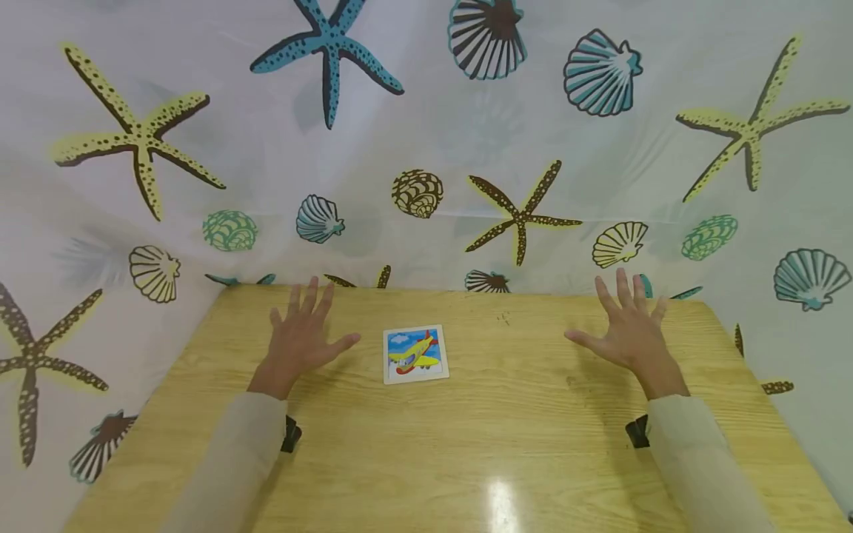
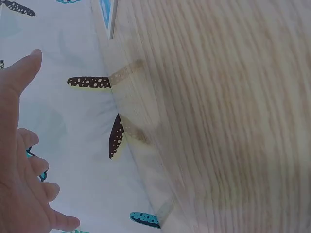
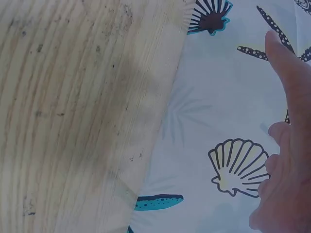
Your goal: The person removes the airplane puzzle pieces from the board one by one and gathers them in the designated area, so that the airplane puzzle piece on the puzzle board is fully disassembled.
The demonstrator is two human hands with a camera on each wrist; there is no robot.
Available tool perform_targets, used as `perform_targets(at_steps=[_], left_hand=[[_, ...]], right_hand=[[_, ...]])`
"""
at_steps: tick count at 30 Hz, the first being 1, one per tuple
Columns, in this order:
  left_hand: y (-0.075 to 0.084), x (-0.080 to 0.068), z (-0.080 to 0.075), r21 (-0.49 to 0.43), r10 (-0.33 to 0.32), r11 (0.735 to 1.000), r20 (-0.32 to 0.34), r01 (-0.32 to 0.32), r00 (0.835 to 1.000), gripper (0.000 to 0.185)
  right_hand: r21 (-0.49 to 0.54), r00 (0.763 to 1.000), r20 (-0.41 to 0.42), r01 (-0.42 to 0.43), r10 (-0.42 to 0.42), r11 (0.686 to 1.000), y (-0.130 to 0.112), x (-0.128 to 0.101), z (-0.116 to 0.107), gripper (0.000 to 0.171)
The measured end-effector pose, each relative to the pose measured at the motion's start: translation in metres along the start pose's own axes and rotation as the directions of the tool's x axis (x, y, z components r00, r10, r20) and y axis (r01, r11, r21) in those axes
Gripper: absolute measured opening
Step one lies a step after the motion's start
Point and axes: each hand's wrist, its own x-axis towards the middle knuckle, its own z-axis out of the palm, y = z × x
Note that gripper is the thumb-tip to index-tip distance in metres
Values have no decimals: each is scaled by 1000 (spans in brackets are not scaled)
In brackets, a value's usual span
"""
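Wood-grain surface (image 1: 466, 444) is standing against a white curtain (image 1: 413, 126) printed with starfish and shells, and the curtain is closing off the far side and both flanks.

Left side: the left hand (image 1: 301, 342) is hovering palm down over the surface, near the far edge. Its grip is apart: fingers are spreading straight, the thumb is pointing toward the centre, and nothing is being held. From the left wrist view, the same hand (image 2: 22, 165) is showing straight fingers against the curtain. A pale sleeve (image 1: 229, 459) is covering the forearm, with a dark strap at the wrist.

Centre: a small square picture card (image 1: 415, 354) showing a yellow aeroplane on a blue sky is lying flat on the surface, between the two hands and touching neither. It is sitting nearer the left hand than the right.

Right side: the right hand (image 1: 626, 333) is likewise hovering palm down, well apart from the card. Its grip is apart, fingers are fanning out, and it is holding nothing. The right wrist view is showing this hand (image 3: 286, 160) beside the surface edge.
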Motion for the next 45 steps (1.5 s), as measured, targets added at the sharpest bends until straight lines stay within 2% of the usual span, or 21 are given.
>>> perform_targets(at_steps=[7,13,20,26,32,36,45], left_hand=[[4,2,-3,15,13,1000,35,-13,999,98],[9,3,-5,-4,32,999,85,-32,996,99],[13,2,-3,-1,69,998,95,-69,993,100],[18,2,0,-30,89,996,147,-85,985,100],[27,4,4,-74,110,992,199,-97,974,98],[32,4,7,-90,124,990,205,-108,971,97],[39,5,14,-110,141,987,231,-118,963,98]], right_hand=[[-18,999,-6,49,-50,999,-19,10,-1,98],[41,994,-8,111,-111,993,-34,16,0,97],[104,990,56,127,-133,986,-53,22,4,100],[145,982,113,135,-152,980,-73,29,15,102],[166,967,116,206,-227,964,-101,40,22,101],[185,958,111,241,-264,953,-117,43,25,99],[210,947,200,207,-249,955,-142,46,36,98]])
